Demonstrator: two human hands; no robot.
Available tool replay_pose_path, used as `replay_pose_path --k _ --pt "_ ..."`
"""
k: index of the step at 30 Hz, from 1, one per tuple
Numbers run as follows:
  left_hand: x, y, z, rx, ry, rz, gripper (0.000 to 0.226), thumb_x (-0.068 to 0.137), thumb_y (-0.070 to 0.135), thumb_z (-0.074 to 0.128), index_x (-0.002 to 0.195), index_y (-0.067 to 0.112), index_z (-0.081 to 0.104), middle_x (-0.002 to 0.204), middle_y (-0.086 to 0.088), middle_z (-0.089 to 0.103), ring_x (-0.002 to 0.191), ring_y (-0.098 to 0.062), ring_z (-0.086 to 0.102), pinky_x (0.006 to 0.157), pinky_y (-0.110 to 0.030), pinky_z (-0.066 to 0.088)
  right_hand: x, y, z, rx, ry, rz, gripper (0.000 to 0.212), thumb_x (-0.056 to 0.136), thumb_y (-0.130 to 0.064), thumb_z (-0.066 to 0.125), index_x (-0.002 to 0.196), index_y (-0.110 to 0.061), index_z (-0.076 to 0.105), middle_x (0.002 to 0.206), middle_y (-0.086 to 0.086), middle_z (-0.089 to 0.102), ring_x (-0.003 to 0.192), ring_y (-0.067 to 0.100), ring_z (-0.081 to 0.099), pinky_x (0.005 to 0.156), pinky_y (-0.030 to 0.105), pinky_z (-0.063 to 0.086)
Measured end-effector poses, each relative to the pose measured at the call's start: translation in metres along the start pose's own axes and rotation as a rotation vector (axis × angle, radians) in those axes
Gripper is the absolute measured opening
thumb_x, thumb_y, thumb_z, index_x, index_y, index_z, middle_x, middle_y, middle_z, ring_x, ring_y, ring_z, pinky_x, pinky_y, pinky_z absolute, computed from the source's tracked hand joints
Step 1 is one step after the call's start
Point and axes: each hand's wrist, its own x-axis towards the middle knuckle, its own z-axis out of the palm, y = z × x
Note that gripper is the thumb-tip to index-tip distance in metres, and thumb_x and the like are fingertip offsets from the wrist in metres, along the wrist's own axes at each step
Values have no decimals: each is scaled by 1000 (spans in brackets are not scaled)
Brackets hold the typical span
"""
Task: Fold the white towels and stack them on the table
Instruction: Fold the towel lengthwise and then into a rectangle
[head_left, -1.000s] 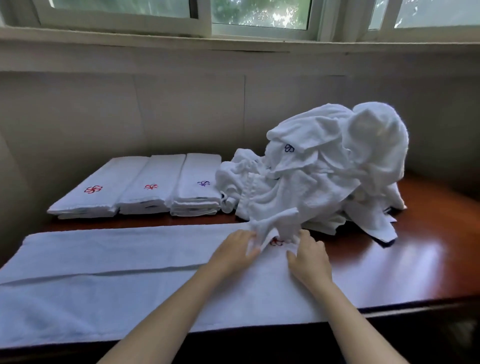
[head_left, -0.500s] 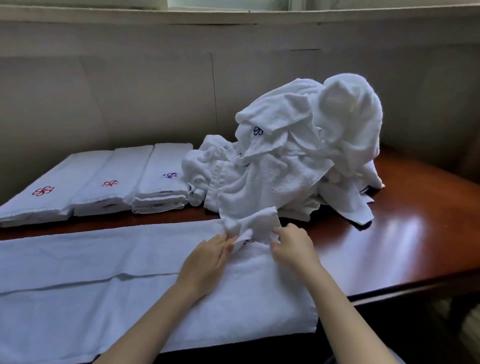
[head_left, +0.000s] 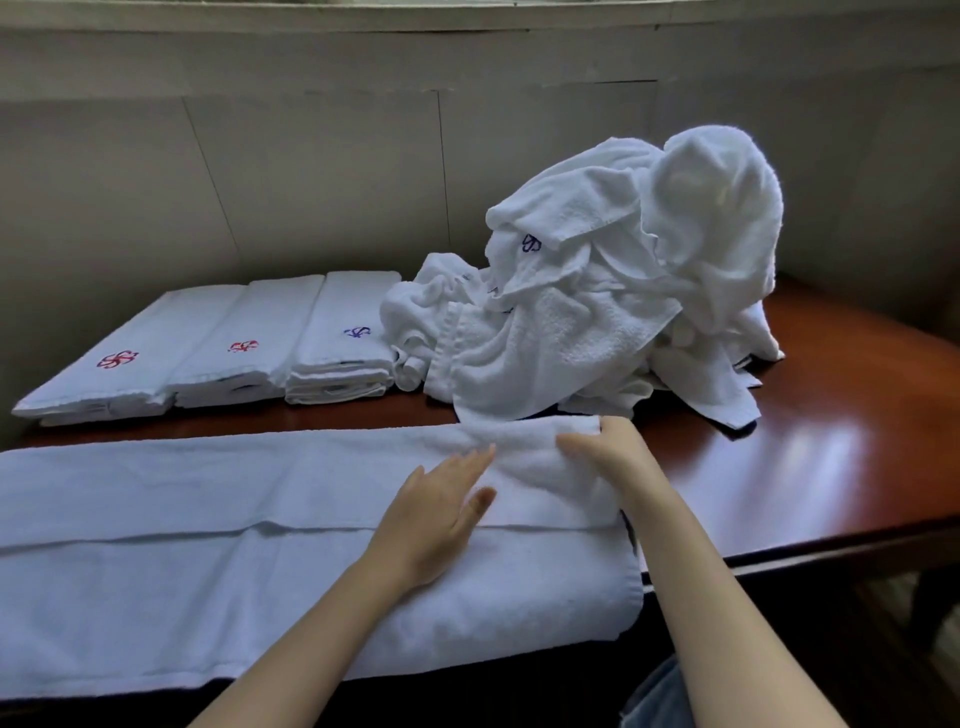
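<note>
1. Flattened, the bunched corner of the towel (head_left: 208, 519) lies smooth along the front of the counter (head_left: 831, 441).
2. On it the left hand (head_left: 436, 519) presses, fingers straight.
3. Its far edge the right hand (head_left: 608, 449) pinches.

Far left, three stacks of folded white terry towels (head_left: 244, 358), with two red embroidered emblems (head_left: 117, 359) and one blue emblem (head_left: 357, 331). One long white terry towel (head_left: 208, 571) near. One rumpled heap of white towels (head_left: 597, 322) at far right, its number untellable. One reddish-brown wooden table (head_left: 831, 467). Two bare hands: left hand (head_left: 436, 514), right hand (head_left: 608, 447).
</note>
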Motion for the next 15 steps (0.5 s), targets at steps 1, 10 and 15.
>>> replay_pose_path --k 1,10,15 --pt "-2 0 1 49 -16 -21 64 91 59 11 151 35 14 158 11 17 146 -6 11 117 -33 6 -3 2 -3 -187 8 15 14 78 -12 61 85 0 56 81 9 56 80 25 56 61 28 37" --pt "13 -12 -21 145 143 -132 46 100 46 32 140 27 45 149 3 39 137 -14 33 108 -31 26 -17 7 6 -677 204 -90 36 85 1 41 119 -11 38 106 13 57 88 31 50 67 32 39" --pt "10 -38 -19 233 -117 -337 61 95 63 18 151 40 8 161 4 -4 148 -17 -2 117 -48 0 -9 9 12 -727 256 -101 32 87 1 41 118 -9 44 117 13 54 104 36 55 72 32 38"
